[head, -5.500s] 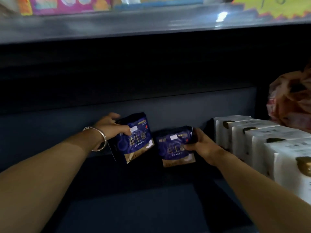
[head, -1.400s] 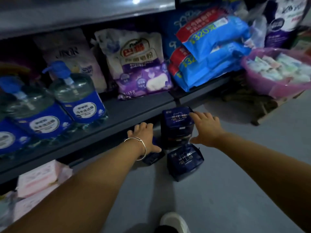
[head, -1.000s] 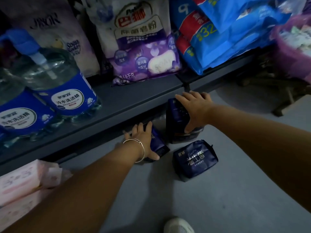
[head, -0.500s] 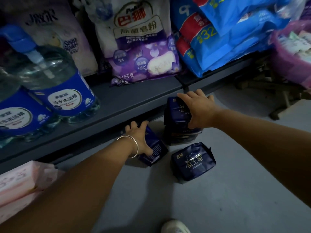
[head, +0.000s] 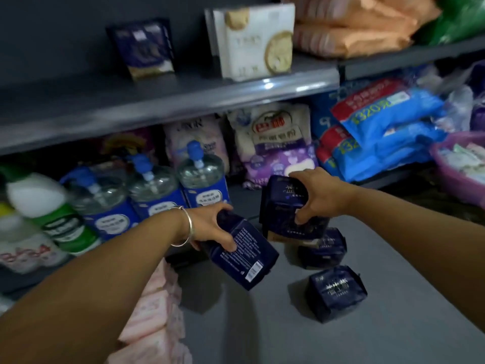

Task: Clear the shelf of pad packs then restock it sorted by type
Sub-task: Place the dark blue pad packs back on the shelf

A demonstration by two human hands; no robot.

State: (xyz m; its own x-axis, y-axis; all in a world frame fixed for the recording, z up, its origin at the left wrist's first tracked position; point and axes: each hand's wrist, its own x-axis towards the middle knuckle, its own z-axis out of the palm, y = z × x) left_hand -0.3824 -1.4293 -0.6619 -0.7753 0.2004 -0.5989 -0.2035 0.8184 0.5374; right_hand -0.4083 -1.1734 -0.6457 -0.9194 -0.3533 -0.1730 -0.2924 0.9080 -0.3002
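My left hand (head: 214, 227) grips a dark blue pad pack (head: 245, 256) lifted off the floor, its printed back facing me. My right hand (head: 317, 195) grips a stack of two dark blue pad packs (head: 283, 214) held above the floor. Two more dark blue packs lie on the grey floor, one (head: 324, 248) just below the lifted stack and one (head: 337, 292) nearer me. On the grey shelf (head: 168, 101) above stand one dark blue pack (head: 144, 47) and a row of white pad packs (head: 253, 40).
The lower shelf holds clear bottles with blue labels (head: 154, 190), a green-and-white bottle (head: 49, 214), purple-and-white bags (head: 275, 143) and blue packs (head: 380, 127). Pink packs (head: 154, 311) are stacked at the lower left. A purple basin (head: 462, 174) sits right. Orange packs (head: 354, 24) fill the upper right.
Both hands have lifted their dark blue packs off the floor. The view has tilted up, so the upper shelf with one blue pack and the white packs now shows.
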